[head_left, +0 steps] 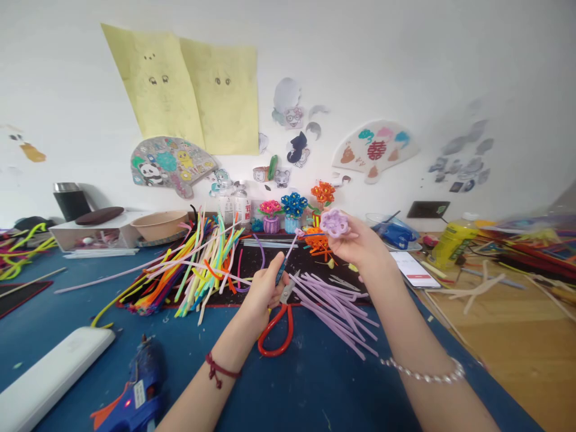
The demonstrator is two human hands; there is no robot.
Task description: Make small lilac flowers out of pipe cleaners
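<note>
My left hand (261, 293) is closed around a slim tool with a dark blue handle (281, 269). Its thin shaft points up and right, with a small pinkish-lilac bit at the tip; the tool's exact kind is unclear. Raised to the right, my right hand (360, 241) pinches a lilac pipe-cleaner flower (335, 223), its petals towards me. The two hands are apart. Just below my left hand lie red-handled scissors (290, 327), blades partly behind the fingers. Loose lilac pipe cleaners (339, 315) fan out between my forearms.
Many-coloured pipe cleaners (193, 270) pile up at left on a dark mat. Finished flowers in small pots (294, 225) stand by the wall. A blue glue gun (139, 390) with a lit red light and a white power-bank-like box (58, 375) lie front left. A phone (414, 269) lies right.
</note>
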